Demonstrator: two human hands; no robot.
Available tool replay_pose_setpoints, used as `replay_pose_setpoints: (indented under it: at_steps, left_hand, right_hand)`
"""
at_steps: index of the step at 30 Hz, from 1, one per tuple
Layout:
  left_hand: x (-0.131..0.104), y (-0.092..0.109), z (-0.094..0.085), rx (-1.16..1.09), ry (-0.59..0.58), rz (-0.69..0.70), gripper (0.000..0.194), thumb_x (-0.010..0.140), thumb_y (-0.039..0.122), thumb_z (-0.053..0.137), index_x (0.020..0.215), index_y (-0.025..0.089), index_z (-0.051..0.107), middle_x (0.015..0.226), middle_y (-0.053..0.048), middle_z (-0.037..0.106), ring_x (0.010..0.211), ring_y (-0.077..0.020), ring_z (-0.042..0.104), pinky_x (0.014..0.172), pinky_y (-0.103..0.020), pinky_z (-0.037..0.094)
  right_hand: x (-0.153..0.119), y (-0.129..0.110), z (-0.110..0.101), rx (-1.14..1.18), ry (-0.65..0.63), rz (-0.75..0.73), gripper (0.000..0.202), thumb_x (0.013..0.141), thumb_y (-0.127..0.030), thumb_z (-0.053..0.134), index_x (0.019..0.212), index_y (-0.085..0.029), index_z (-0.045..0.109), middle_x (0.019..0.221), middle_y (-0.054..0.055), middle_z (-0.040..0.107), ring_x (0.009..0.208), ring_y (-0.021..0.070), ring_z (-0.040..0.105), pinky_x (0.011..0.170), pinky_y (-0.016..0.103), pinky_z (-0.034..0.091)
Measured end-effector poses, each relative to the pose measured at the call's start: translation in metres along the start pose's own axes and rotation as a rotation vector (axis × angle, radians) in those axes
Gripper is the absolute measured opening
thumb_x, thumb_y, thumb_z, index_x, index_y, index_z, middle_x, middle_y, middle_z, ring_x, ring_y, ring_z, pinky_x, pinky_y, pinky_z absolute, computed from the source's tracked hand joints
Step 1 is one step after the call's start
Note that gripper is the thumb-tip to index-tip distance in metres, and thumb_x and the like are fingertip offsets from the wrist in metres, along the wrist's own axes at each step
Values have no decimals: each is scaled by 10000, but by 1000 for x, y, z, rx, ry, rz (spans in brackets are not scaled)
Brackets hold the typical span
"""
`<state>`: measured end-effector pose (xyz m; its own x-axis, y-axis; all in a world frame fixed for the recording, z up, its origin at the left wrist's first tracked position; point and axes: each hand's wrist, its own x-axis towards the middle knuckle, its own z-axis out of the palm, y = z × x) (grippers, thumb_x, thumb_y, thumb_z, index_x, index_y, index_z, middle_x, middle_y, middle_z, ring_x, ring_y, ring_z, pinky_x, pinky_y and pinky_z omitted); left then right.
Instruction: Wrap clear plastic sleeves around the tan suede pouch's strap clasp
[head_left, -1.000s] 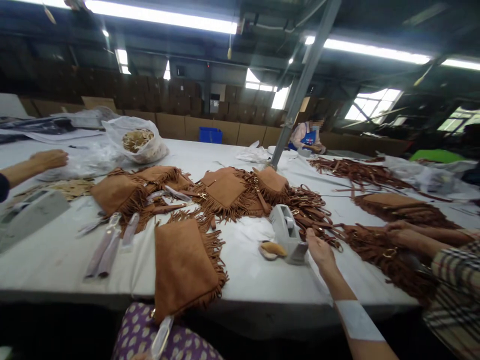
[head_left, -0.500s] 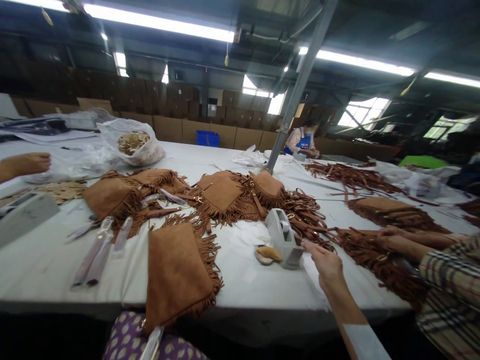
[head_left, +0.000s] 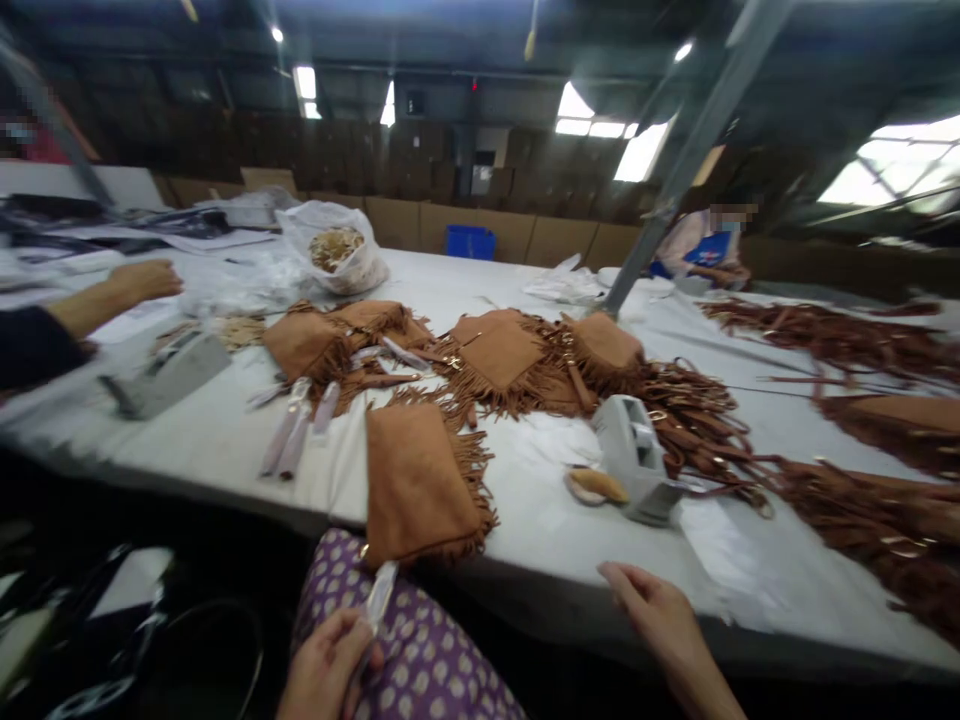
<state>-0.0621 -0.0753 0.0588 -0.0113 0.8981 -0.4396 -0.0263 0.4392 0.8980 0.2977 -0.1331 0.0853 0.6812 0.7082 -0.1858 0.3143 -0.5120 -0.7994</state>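
My left hand (head_left: 326, 655) is closed round a bag strap (head_left: 381, 597) wrapped in clear plastic, over a purple patterned cloth on my lap. The strap runs up to a brown suede fringed bag (head_left: 420, 485), which lies at the table's front edge and hangs slightly over it. My right hand (head_left: 652, 605) is in front of the table edge, thumb and fingers pinched together; whatever they may hold is too small to make out. Beyond it stands a grey tape dispenser (head_left: 637, 460), with a yellowish-brown oval object (head_left: 596, 486) beside it.
More fringed bags (head_left: 499, 350) and plastic-wrapped straps (head_left: 289, 430) lie across the white table (head_left: 525, 540). A second tape dispenser (head_left: 176, 370) stands left, near a co-worker's hand (head_left: 146, 280). Loose brown straps (head_left: 697, 420) are heaped right. A metal post (head_left: 690, 170) rises behind.
My right hand has come away from the tape dispenser, back toward the table edge. My left hand has come into view on the wrapped strap. The view has turned left; the right-hand co-worker's hands have left it.
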Motion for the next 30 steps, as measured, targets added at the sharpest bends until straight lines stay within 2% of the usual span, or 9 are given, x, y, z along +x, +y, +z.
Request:
replay_pose_setpoints:
  at_steps: [1, 3, 6, 9, 13, 17, 24, 27, 30]
  left_hand:
    - [0, 0, -1, 25, -76, 9, 452, 606, 605, 692, 684, 173, 584, 564, -4, 636, 303, -35, 323, 319, -165, 196]
    - [1, 0, -3, 75, -118, 23, 438, 675, 594, 641, 739, 169, 559, 576, 2, 631, 325, -33, 326, 336, -156, 192]
    - [0, 2, -5, 130, -92, 61, 383, 744, 542, 603, 785, 166, 541, 574, 16, 610, 366, -38, 344, 368, -154, 211]
    - [-3, 2, -4, 142, -73, 104, 346, 778, 506, 594, 805, 164, 550, 570, 28, 585, 417, -56, 390, 404, -162, 243]
    - [-2, -1, -6, 105, -115, 133, 364, 782, 512, 595, 810, 150, 572, 615, 13, 592, 545, -105, 514, 514, -192, 366]
    - [0, 1, -10, 131, -138, 159, 372, 798, 508, 580, 846, 139, 583, 699, -25, 637, 650, -148, 574, 605, -232, 426]
    - [3, 0, -10, 19, -149, 56, 382, 751, 518, 634, 800, 145, 564, 533, 48, 543, 386, -35, 340, 390, -163, 220]
    - [5, -4, -9, -82, -170, 0, 425, 732, 563, 627, 802, 150, 550, 521, 47, 557, 321, -15, 271, 337, -158, 149]
    - [6, -5, -8, -137, -149, -13, 430, 749, 569, 603, 751, 142, 556, 506, 32, 563, 314, -15, 297, 322, -143, 157]
  right_hand:
    - [-13, -14, 17, 1, -141, -53, 399, 636, -549, 607, 632, -159, 693, 498, 17, 580, 509, 171, 485, 503, 288, 378]
    - [-42, -45, 52, 54, -386, -143, 388, 677, -542, 611, 637, -164, 688, 551, 17, 601, 558, 170, 491, 529, 273, 386]
    - [-80, -87, 98, 193, -717, -225, 394, 759, -527, 575, 700, -157, 695, 653, 28, 638, 619, 165, 500, 567, 256, 392]
    - [-101, -109, 137, 292, -906, -278, 400, 785, -507, 570, 678, -138, 684, 618, 16, 599, 591, 132, 453, 564, 243, 361]
    - [-101, -101, 179, 290, -909, -254, 392, 757, -461, 599, 572, -118, 638, 544, 6, 544, 528, 101, 396, 511, 231, 302]
    - [-96, -85, 200, 220, -886, -200, 432, 728, -493, 612, 520, -115, 618, 483, -4, 488, 483, 83, 327, 462, 224, 229]
    - [-98, -91, 196, 193, -832, -150, 503, 679, -575, 623, 445, -138, 536, 414, -40, 365, 449, 63, 232, 437, 232, 146]
    - [-99, -93, 194, 208, -833, -99, 493, 662, -584, 647, 480, -135, 556, 418, -41, 392, 430, 57, 243, 424, 227, 153]
    - [-101, -92, 192, 309, -956, -14, 516, 664, -632, 636, 612, -119, 629, 425, -40, 441, 391, 56, 266, 398, 223, 156]
